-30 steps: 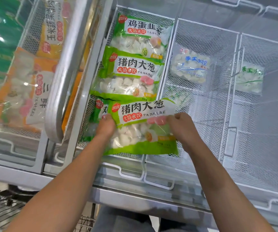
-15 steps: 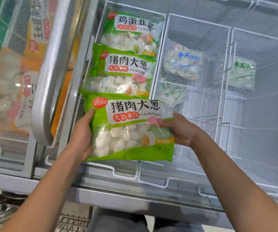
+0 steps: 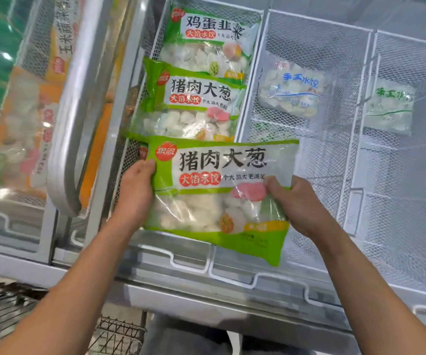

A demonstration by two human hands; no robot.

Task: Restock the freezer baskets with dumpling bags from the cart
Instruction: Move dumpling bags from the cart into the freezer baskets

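I hold a green dumpling bag (image 3: 217, 196) over the near end of the left wire basket (image 3: 160, 29). My left hand (image 3: 136, 193) grips its left edge and my right hand (image 3: 296, 203) pinches its right edge. The bag's right part hangs over the divider into the middle basket (image 3: 317, 24). Behind it, two more green bags lie in the left basket, one (image 3: 191, 106) in the middle and one (image 3: 212, 44) at the far end.
The middle basket holds a clear dumpling bag (image 3: 291, 90), and the right basket (image 3: 412, 42) holds another (image 3: 389, 108). A slid-back glass lid with a metal handle (image 3: 78, 103) covers orange bags on the left. The wire cart (image 3: 114, 336) sits below the freezer's front rim.
Both hands have lifted the bag up and shifted it right; it now overlaps the divider. My left hand moved from under the bag to its left edge.
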